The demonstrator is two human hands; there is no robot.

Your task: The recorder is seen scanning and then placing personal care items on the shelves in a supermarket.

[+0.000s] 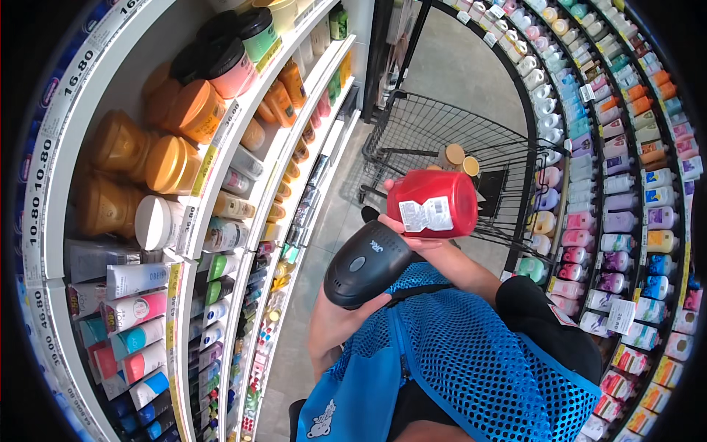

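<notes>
My left hand [342, 326] grips a black handheld barcode scanner [367, 262], its rounded top turned up toward me. My right hand [420, 243] holds a red plastic jar [436, 193] on its side, fingertips showing at its left edge. A white label [425, 215] with a barcode and small print faces up from the jar. Scanner and jar are close together in front of my blue mesh vest [469, 348]; whether they touch I cannot tell. The scanner's handle is mostly hidden by its head and my hand.
At left, white shelves [190, 276] hold amber jars [171, 166], a white-lidded jar [157, 221] and cosmetic tubes [138, 337]. A black wire shopping cart [442, 121] stands ahead on the grey floor [453, 61]. Shelves of bottles [577, 221] curve along the right.
</notes>
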